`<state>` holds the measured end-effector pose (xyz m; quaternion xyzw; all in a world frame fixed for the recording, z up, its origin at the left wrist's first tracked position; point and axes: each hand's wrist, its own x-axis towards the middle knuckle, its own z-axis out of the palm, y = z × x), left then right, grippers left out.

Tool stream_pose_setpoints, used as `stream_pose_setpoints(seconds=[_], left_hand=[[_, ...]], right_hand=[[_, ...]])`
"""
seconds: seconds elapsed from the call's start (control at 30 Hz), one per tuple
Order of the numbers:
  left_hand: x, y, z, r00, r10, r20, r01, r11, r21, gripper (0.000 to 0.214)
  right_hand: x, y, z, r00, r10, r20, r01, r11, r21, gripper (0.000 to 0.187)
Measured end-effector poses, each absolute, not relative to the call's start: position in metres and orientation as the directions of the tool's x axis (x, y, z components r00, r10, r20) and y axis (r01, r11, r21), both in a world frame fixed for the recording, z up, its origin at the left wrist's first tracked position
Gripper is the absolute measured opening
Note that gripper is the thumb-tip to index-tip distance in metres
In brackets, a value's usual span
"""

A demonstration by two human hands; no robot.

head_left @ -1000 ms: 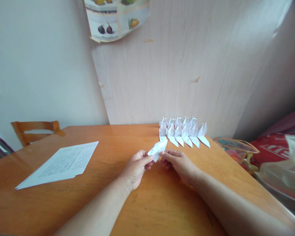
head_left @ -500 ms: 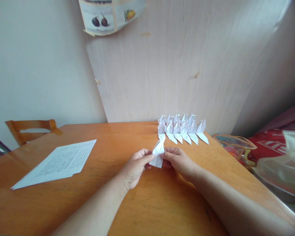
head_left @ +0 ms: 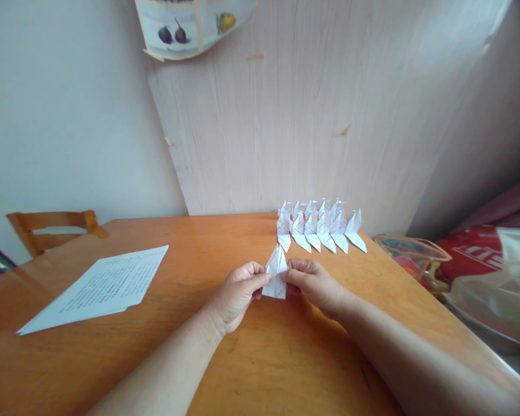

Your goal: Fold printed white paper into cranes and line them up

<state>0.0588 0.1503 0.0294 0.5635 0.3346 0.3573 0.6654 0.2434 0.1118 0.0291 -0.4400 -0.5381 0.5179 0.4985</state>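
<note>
A small folded piece of white paper, pointed at the top and wide at the bottom, is held above the table between both hands. My left hand pinches its left edge with thumb and fingers. Its right edge is gripped by my right hand, thumb in front. The fingertips behind the paper are partly hidden. Just beyond it stand several folded paper birds in rows, with printed writing on their sides.
A stack of printed sheets lies on the wooden table at left. Behind that is a wooden chair. Plastic bags and a red bag crowd the right edge. A wall panel rises at the back.
The folded paper has turned slightly between my fingers; its tip, which leaned right, now points nearly straight up. Both hands keep their grip in almost the same place.
</note>
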Motion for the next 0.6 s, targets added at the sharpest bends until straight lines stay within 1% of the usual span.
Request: stream_pose_setpoints(seconds=[0.1, 0.3, 0.47, 0.6], left_hand=[[0.0586, 0.1514, 0.0287, 0.489, 0.872, -0.036, -0.104, 0.100, 0.990, 0.023], [0.0588, 0.1545, 0.0263, 0.393, 0.920, -0.009, -0.103, 0.053, 0.993, 0.021], [0.0588, 0.1555, 0.0254, 0.365, 0.931, 0.005, -0.095, 0.031, 0.995, 0.022], [0.0586, 0.1548, 0.0252, 0.378, 0.926, 0.013, -0.068, 0.014, 0.998, 0.022]], right_hand=[[0.2426, 0.1119, 0.0308, -0.093, 0.994, 0.059, -0.055, 0.054, -0.997, 0.027], [0.2450, 0.1143, 0.0309, 0.043, 0.995, 0.085, -0.013, 0.086, -0.996, 0.027], [0.2443, 0.1132, 0.0289, 0.039, 0.996, 0.083, -0.020, 0.084, -0.996, 0.023], [0.2420, 0.1113, 0.0306, 0.071, 0.988, 0.138, -0.026, 0.140, -0.990, 0.019]])
